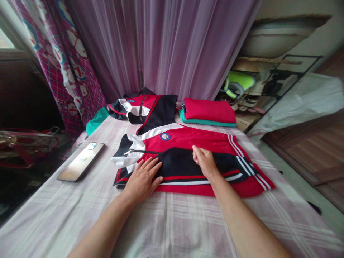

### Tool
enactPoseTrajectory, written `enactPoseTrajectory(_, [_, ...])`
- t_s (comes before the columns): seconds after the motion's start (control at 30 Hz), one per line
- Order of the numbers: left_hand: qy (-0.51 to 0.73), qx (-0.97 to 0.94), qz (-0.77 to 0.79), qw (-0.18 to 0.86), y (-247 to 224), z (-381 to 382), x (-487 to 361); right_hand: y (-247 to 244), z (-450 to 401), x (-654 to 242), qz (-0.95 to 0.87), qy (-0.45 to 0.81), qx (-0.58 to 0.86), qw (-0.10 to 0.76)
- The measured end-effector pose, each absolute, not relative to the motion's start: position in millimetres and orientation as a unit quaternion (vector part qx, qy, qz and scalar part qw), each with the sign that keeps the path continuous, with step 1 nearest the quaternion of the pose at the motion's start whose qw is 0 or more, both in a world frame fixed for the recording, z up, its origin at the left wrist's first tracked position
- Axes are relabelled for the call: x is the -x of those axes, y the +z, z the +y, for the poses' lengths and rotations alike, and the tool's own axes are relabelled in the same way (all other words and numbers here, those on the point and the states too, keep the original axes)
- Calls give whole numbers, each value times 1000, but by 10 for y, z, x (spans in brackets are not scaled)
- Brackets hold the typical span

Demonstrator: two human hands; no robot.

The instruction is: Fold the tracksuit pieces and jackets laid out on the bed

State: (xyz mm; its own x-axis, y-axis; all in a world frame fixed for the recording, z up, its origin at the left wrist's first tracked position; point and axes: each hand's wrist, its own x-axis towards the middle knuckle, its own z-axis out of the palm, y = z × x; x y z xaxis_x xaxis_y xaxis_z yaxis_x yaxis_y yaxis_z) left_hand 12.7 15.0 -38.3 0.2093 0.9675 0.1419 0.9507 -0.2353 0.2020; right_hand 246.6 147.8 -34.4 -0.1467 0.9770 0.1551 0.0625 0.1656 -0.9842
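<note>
A red, navy and white zip jacket (185,139) lies on the table with one navy sleeve (177,163) folded across its front. A round blue badge (165,136) sits on its chest, and its collar points left. My left hand (143,175) rests flat on the jacket's near side below the collar, fingers spread. Over the folded sleeve is my right hand (203,161), its fingers curled into a loose fist with nothing visible in them. White stripes cross the sleeve and the jacket's right end.
Behind lies a second similar jacket (150,107). To its right sits a folded red and green stack (209,113). A phone (82,161) lies on the left of the checked tablecloth (172,225). Purple curtains (172,46) hang behind; a shoe rack (285,79) stands at right.
</note>
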Motion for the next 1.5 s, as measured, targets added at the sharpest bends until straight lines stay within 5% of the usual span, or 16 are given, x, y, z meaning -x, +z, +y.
enactPoseTrajectory(1.5, [139, -783, 606, 15, -436, 157, -71, -462, 1486, -2438, -720, 340, 476, 374])
